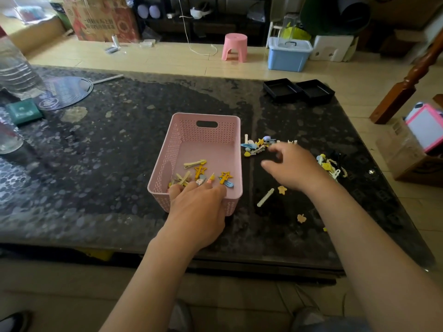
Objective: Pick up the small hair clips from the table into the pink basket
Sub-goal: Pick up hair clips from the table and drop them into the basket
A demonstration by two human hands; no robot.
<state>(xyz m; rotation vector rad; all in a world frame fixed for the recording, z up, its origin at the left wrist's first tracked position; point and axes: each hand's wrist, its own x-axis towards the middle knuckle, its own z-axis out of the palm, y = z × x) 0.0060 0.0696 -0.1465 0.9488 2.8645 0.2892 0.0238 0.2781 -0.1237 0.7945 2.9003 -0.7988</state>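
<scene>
Dark, speckled stone is seen across the low table point(100, 149), which stands on a pale tiled floor with a pink stool point(234, 47) and a blue lidded box point(288, 53) set beyond its far edge. Two black trays point(298, 90) are placed side by side at the table's far right corner, and a round hand fan point(64, 92) lies flat at the far left. The pink basket point(208, 130) is set near the middle of the table, its handle slot on the far wall. Several hair clips point(203, 174) are already gathered in its near half, among them two yellow star-shaped ones and some plain cream bars. The left hand point(197, 209) is laid over the basket's near rim, its fingers bent down into the basket among the clips; whether anything is pinched there cannot be told, since the fingertips are hidden behind the knuckles. The right hand point(292, 167) is held just to the right of the basket, above the table, with thumb and fingers loosely spread and curled and nothing visibly held. A heap of loose clips point(257, 146) lies on the table just beyond its fingertips, beside the basket's right wall. A second cluster point(329, 166) is partly hidden behind the hand. Nearer the table's front edge, a cream bar clip point(265, 197) and a small yellow star clip point(282, 190) lie apart from one another.
</scene>
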